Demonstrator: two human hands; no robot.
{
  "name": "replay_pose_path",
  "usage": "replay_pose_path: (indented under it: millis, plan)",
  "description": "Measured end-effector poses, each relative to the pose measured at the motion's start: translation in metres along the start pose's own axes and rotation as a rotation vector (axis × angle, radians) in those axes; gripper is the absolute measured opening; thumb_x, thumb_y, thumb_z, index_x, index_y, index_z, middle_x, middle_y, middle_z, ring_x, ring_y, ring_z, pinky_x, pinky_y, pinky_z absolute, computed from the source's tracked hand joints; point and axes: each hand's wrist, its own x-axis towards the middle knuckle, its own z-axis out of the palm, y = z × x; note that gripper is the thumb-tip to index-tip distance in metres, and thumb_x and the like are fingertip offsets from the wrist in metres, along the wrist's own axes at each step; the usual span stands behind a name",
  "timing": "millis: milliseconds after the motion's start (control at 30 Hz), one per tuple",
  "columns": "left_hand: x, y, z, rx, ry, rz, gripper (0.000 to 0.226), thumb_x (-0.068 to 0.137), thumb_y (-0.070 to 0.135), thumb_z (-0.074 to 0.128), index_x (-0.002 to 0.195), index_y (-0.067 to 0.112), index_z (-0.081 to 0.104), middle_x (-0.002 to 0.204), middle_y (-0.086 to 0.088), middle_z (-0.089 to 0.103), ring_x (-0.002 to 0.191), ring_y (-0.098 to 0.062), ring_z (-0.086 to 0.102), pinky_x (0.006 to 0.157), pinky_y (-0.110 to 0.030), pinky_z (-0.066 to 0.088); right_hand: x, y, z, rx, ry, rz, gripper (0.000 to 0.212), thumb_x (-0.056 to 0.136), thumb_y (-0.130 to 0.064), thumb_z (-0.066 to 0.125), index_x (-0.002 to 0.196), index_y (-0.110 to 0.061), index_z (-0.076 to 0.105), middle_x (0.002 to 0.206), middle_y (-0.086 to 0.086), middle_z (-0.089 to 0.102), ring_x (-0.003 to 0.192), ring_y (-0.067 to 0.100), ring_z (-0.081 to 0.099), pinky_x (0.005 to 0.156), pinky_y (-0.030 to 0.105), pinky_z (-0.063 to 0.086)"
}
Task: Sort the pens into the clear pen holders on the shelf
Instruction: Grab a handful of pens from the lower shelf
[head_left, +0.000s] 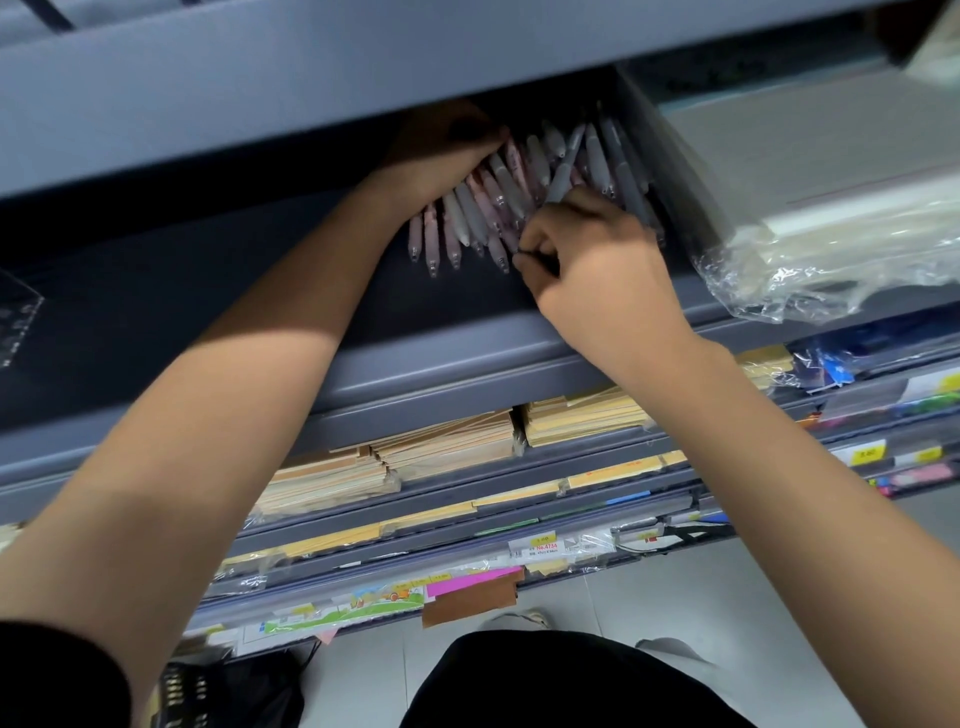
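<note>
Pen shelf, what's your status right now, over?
Left hand braced against pink and grey pens, grip shadowed. Right hand pinching a grey pen. Crinkled plastic wrap close alongside.

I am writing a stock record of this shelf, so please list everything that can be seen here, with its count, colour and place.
pens: many, pink and grey, fanned in the dark shelf bay between both hands
shelf: one, grey-blue, across the middle
clear plastic wrap: one, transparent, right of the pens
paper stacks: several, tan and yellow, on the lower shelves
price tags: a few, yellow, lower shelf edges at right
left hand: one, grips the pens from the left
right hand: one, pinches pens on the right side
</note>
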Motion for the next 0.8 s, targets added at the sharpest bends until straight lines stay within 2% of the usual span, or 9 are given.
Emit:
replay_pose_path:
  millis: [133,267,400,467,567,700,800]
  plan:
    - [0.001,0.000,0.000,-0.006,0.012,0.030,0.006,0.093,0.050,0.058,0.096,0.046,0.060,0.096,0.028,0.060,0.084,0.021,0.052,0.072,-0.008,0.039,0.000,0.000,0.000,0.012,-0.002,0.000,0.016,0.084,-0.024,0.066,0.096,-0.013,0.067,0.105,0.005,0.063,0.089,0.030,0.062,0.076,0.039,0.053]
    - [0.004,0.001,-0.002,-0.009,-0.033,0.027,0.028,0.094,0.053,0.056,0.116,0.038,0.063,0.109,0.020,0.061,0.097,0.011,0.053,0.078,-0.010,0.040,0.002,-0.002,-0.001,-0.001,-0.030,-0.001,0.026,0.080,-0.040,0.070,0.093,-0.018,0.067,0.103,0.000,0.062,0.087,0.026,0.063,0.075,0.034,0.053]
    - [0.005,0.001,-0.001,-0.002,-0.079,0.032,0.036,0.094,0.051,0.055,0.124,0.033,0.065,0.119,0.013,0.063,0.106,-0.002,0.059,0.087,-0.017,0.044,0.010,-0.004,0.003,-0.068,-0.007,0.016,0.021,0.084,-0.036,0.068,0.093,-0.016,0.065,0.105,0.005,0.064,0.087,0.034,0.063,0.071,0.033,0.049]
    - [0.005,0.000,0.000,-0.015,-0.076,0.041,0.037,0.094,0.049,0.057,0.126,0.031,0.065,0.122,0.012,0.064,0.110,-0.003,0.059,0.093,-0.018,0.044,0.013,-0.006,0.006,-0.115,0.015,0.025,0.024,0.085,-0.036,0.068,0.096,-0.015,0.065,0.107,0.008,0.064,0.086,0.037,0.064,0.067,0.033,0.044]
    - [0.006,-0.002,0.000,-0.017,-0.061,0.043,0.034,0.093,0.049,0.059,0.121,0.032,0.067,0.118,0.012,0.065,0.109,-0.004,0.060,0.094,-0.020,0.046,0.013,-0.008,0.007,-0.135,0.020,0.024,0.024,0.085,-0.037,0.068,0.096,-0.015,0.065,0.106,0.010,0.064,0.084,0.038,0.064,0.066,0.032,0.040]
    - [0.007,-0.003,0.002,-0.015,-0.034,0.036,0.028,0.093,0.049,0.059,0.114,0.033,0.068,0.114,0.011,0.066,0.106,-0.004,0.061,0.094,-0.023,0.047,0.008,-0.004,0.002,0.022,0.001,0.063,0.012,0.079,-0.028,0.069,0.086,-0.020,0.064,0.092,-0.001,0.062,0.080,0.030,0.063,0.069,0.033,0.051]
    - [0.005,-0.001,0.001,-0.014,-0.055,0.043,0.031,0.094,0.049,0.058,0.118,0.030,0.066,0.115,0.010,0.065,0.105,-0.002,0.059,0.090,-0.020,0.046,0.006,0.001,-0.002,0.085,-0.060,0.076,0.023,0.080,-0.019,0.069,0.101,-0.020,0.061,0.085,-0.009,0.054,0.086,0.025,0.061,0.075,0.033,0.050]
